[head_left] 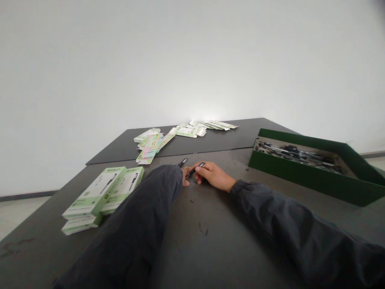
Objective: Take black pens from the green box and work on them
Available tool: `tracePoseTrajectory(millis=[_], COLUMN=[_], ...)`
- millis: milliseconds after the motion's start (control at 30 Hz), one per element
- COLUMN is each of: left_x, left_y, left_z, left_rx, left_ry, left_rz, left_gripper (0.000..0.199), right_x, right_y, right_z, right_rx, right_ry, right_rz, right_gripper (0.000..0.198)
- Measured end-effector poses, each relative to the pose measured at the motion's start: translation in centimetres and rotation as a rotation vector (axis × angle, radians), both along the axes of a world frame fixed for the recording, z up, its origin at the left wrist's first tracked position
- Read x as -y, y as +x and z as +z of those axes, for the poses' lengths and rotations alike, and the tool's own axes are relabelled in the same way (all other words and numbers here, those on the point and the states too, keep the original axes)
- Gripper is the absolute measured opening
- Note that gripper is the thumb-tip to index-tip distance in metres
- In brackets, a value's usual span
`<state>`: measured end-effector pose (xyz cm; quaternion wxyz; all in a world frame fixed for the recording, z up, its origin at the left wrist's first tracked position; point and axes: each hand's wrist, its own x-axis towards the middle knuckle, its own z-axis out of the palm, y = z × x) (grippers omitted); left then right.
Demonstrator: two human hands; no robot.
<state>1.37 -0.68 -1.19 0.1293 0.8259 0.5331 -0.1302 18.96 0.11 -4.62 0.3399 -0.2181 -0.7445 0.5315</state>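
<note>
My right hand [217,176] is closed in a pinch on a black pen [192,171], which slants down and left toward my left hand. The fingers of my left hand [185,177] are closed around that pen's lower end. Most of my left hand is hidden behind its dark sleeve. A second pen [182,162] sticks out just past the left sleeve, beside the left fingers; its other end is out of sight. Both hands rest low over the dark table [204,224].
Several green-and-white pen boxes [96,192] are stacked at the left. Flattened cartons [150,146] lie farther back, with more flat cartons [188,131] along the far edge. At right stands a green open box [303,174] holding many loose pens [297,154]. A white wall rises behind.
</note>
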Motion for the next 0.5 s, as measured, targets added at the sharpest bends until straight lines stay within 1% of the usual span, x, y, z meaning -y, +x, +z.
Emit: tracePoseTrajectory(millis=[200,500], left_x=[0.29,0.43], left_y=[0.02,0.11], left_z=[0.06,0.48], left_rx=[0.032,0.051], left_ry=[-0.009,-0.027], left_rz=[0.043,0.034], left_gripper=[0.072,0.072], right_x=[0.05,0.03], right_y=[0.05,0.03], right_z=[0.05,0.03], right_rx=[0.015,0.02], right_ry=[-0.002,0.011], right_rz=[-0.003,-0.006], right_gripper=[0.032,0.032])
